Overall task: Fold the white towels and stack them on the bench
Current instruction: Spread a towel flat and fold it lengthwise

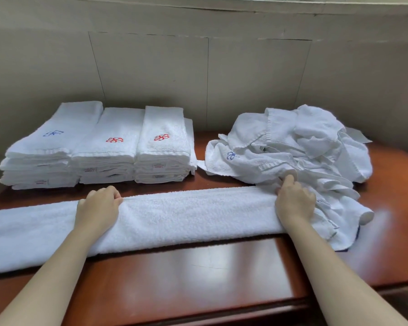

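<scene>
Hands work a long white terry towel (186, 215) folded lengthwise across the glossy red-brown wooden bench (198, 274): left hand (99, 205) and right hand (293, 201) apparently both curl over its far edge. Folded white towel stacks (99, 147) lie at ten o'clock, a crumpled white towel heap (297, 142) at two.

At six o'clock we see bare red-brown bench (212, 269) in front of the long folded towel (174, 215), which bars the way across from nine to three. Three folded stacks (99, 147) block ten o'clock and the crumpled towel pile (292, 147) blocks two; a narrow strip of bench runs between them at twelve, ending at the wall (151, 74).
</scene>
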`<state>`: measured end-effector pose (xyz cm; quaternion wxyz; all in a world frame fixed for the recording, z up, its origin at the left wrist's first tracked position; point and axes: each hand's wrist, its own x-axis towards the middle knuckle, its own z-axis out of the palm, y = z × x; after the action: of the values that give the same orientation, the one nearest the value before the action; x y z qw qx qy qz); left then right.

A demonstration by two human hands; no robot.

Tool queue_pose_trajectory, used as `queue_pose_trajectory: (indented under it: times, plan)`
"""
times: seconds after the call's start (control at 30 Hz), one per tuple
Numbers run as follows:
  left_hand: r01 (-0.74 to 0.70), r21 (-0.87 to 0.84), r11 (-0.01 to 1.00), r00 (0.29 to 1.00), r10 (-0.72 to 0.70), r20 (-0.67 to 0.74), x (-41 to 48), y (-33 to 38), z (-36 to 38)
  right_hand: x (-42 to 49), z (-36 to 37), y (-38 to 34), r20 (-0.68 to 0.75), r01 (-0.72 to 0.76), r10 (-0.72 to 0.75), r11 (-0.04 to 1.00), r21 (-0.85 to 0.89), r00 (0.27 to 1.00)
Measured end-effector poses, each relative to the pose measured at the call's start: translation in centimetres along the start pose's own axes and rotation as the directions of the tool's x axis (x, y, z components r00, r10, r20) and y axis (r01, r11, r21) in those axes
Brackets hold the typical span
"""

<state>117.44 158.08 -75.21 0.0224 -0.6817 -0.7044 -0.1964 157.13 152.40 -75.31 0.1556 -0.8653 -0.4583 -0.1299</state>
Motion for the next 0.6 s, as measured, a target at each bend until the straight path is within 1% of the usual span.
queue_pose_trajectory:
  times: [0.07, 0.13, 0.17, 0.23, 0.27, 0.3, 0.37, 0.4, 0.43, 0.47, 0.5, 0.53, 0.6]
  plan:
    - [-0.009, 0.035, 0.999, 0.999, 0.010, -0.052, -0.3, 0.2, 0.0, -0.2, -0.5, -0.4, -0.053, 0.002, -0.003, 1.000, -0.028, 0.999]
    - [-0.002, 0.055, 0.998, 0.996, 0.008, -0.092, -0.7, 0.3, -0.3, -0.5, -1.2, -1.3, -0.036, 0.056, -0.060, 0.993, -0.102, 0.998]
    - [0.002, 0.071, 0.997, 0.994, 0.006, -0.109, -0.9, 0.4, -0.5, -0.8, -1.6, -2.1, -0.004, 0.109, -0.110, 0.986, -0.130, 0.994]
    - [-0.007, 0.101, 0.995, 0.993, 0.018, -0.114, -1.4, 0.5, -0.7, -1.7, -2.2, -4.4, 0.054, 0.259, -0.254, 0.960, -0.104, 0.966]
    - [-0.010, 0.082, 0.997, 0.995, 0.017, -0.096, -1.6, 0.5, -0.8, -2.4, -2.5, -5.7, 0.067, 0.352, -0.348, 0.934, -0.062, 0.935]
    - [-0.002, 0.034, 0.999, 0.998, 0.004, -0.063, -1.7, 0.6, -1.0, -3.2, -2.7, -7.3, 0.066, 0.459, -0.457, 0.889, -0.012, 0.887]
    - [0.027, -0.082, 0.996, 0.999, -0.025, 0.022, -2.0, 0.3, -1.3, -5.2, -2.8, -10.3, 0.054, 0.643, -0.650, 0.758, 0.106, 0.758]
    - [0.030, -0.133, 0.991, 0.998, -0.022, 0.066, -2.2, 0.0, -1.5, -6.3, -2.8, -11.7, 0.068, 0.697, -0.713, 0.698, 0.164, 0.698]
    - [0.020, -0.175, 0.984, 0.994, 0.000, 0.113, -2.4, -0.4, -1.7, -7.5, -2.7, -13.0, 0.098, 0.721, -0.748, 0.660, 0.213, 0.656]
    - [-0.004, -0.198, 0.980, 0.987, 0.036, 0.160, -2.7, -0.7, -1.8, -8.7, -2.4, -14.2, 0.133, 0.726, -0.764, 0.643, 0.244, 0.631]
    - [-0.038, -0.200, 0.979, 0.978, 0.078, 0.195, -3.0, -1.1, -2.0, -9.6, -2.0, -15.1, 0.169, 0.722, -0.764, 0.644, 0.254, 0.622]
    - [-0.076, -0.185, 0.980, 0.969, 0.116, 0.218, -3.3, -1.6, -2.1, -10.3, -1.7, -15.8, 0.195, 0.712, -0.753, 0.657, 0.246, 0.628]
    - [-0.116, -0.140, 0.983, 0.963, 0.146, 0.227, -3.7, -2.9, -2.3, -10.9, -1.6, -16.9, 0.219, 0.674, -0.709, 0.705, 0.220, 0.671]
